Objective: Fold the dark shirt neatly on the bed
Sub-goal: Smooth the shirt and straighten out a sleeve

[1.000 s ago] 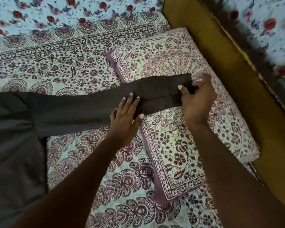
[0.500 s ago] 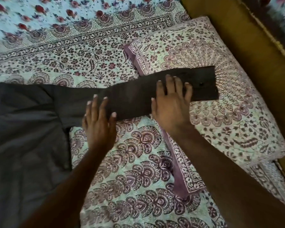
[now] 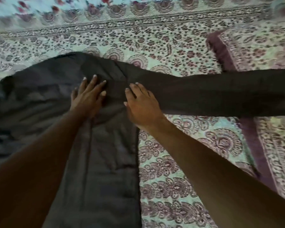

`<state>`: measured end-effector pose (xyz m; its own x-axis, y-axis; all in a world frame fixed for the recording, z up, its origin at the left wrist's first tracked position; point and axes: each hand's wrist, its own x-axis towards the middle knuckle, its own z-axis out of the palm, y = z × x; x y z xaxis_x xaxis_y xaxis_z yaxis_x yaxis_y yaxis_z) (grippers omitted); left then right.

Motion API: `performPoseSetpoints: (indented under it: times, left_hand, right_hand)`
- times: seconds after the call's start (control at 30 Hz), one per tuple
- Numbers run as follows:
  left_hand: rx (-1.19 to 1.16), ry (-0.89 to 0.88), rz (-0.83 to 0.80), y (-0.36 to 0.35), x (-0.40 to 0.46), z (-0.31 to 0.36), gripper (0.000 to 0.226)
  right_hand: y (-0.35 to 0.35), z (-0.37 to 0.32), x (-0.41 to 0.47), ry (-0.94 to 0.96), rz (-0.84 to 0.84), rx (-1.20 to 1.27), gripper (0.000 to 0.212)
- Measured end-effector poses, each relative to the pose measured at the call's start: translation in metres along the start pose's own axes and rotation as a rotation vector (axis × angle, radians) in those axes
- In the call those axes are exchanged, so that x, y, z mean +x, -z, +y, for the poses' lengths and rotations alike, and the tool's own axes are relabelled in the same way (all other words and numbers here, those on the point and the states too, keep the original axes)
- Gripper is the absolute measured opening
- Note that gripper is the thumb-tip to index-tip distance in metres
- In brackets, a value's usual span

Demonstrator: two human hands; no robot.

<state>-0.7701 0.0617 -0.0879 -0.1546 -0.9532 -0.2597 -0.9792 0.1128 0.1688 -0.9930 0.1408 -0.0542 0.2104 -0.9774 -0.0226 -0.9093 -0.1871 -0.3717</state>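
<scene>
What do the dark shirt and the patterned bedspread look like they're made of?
Dark shirt: looks like thin woven cloth, perhaps cotton, matte, creasing softly under the left hand and right hand. Bedspread: seemingly printed cotton, matte, with a faintly nubby surface; the blur leaves this uncertain.

Two bare forearms, no sleeves, watch or bracelet visible. Left hand (image 3: 87,97) and right hand (image 3: 142,105): no rings apparent, though the frame is slightly blurred. Fingernails short, pale at the tips; possibly unpainted.

Both hands (image 3: 115,99) flat on dark shirt (image 3: 204,94).
</scene>
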Motion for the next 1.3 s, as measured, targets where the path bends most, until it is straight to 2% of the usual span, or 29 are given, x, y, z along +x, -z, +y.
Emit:
performPoseSetpoints:
  times: [0.1,0.17,0.27,0.33,0.47,0.5,0.57,0.63,0.7,0.9,1.03,1.07,1.13,1.2,1.3]
  left_hand:
    - [0.006,0.112,-0.079,-0.002,0.033,-0.018,0.06]
    - [-0.002,0.122,-0.079,-0.008,0.042,-0.028,0.063]
    - [-0.019,0.069,0.063,-0.027,0.034,-0.033,0.063]
    - [-0.008,0.034,0.161,-0.036,0.03,-0.036,0.062]
    - [-0.022,0.033,0.23,-0.042,0.034,-0.04,0.062]
    - [-0.024,0.03,0.239,-0.043,0.035,-0.04,0.062]
    - [-0.016,0.023,0.25,-0.045,0.035,-0.041,0.063]
    - [-0.017,0.018,0.244,-0.045,0.035,-0.043,0.064]
    - [-0.014,0.013,0.25,-0.044,0.034,-0.043,0.063]
    - [-0.02,0.028,0.256,-0.043,0.034,-0.041,0.062]
    - [-0.028,0.019,0.271,-0.045,0.034,-0.042,0.062]
    - [-0.032,0.019,0.268,-0.046,0.036,-0.042,0.062]
    - [-0.022,0.025,0.255,-0.045,0.037,-0.042,0.063]
    - [-0.009,0.029,0.231,-0.043,0.037,-0.041,0.062]
    - [-0.075,0.046,0.101,-0.032,0.039,-0.042,0.059]
  right_hand:
    - [-0.022,-0.023,0.044,0.016,-0.063,0.052,0.051]
    - [-0.039,-0.029,0.066,-0.058,-0.081,0.058,0.058]
    - [-0.055,-0.02,0.08,-0.294,-0.136,0.012,0.074]
    - [-0.062,-0.011,0.085,-0.378,-0.141,-0.02,0.077]
    - [-0.076,-0.009,0.095,-0.483,-0.01,-0.077,0.077]
    - [-0.077,-0.014,0.099,-0.492,0.048,-0.085,0.079]
    - [-0.079,-0.029,0.11,-0.388,0.074,-0.101,0.079]
    - [-0.084,-0.038,0.115,-0.258,-0.009,-0.102,0.078]
    - [-0.084,-0.032,0.108,-0.25,-0.053,-0.125,0.078]
    - [-0.042,0.049,0.039,-0.507,-0.09,-0.198,0.077]
    - [-0.023,0.071,0.041,-0.809,-0.26,-0.084,0.084]
    - [-0.023,0.065,0.052,-0.796,-0.229,-0.098,0.088]
    - [-0.032,0.041,0.071,-0.611,-0.136,-0.11,0.087]
    - [-0.045,0.02,0.077,-0.433,-0.19,-0.075,0.083]
    - [-0.049,0.028,0.062,-0.456,-0.287,-0.031,0.08]
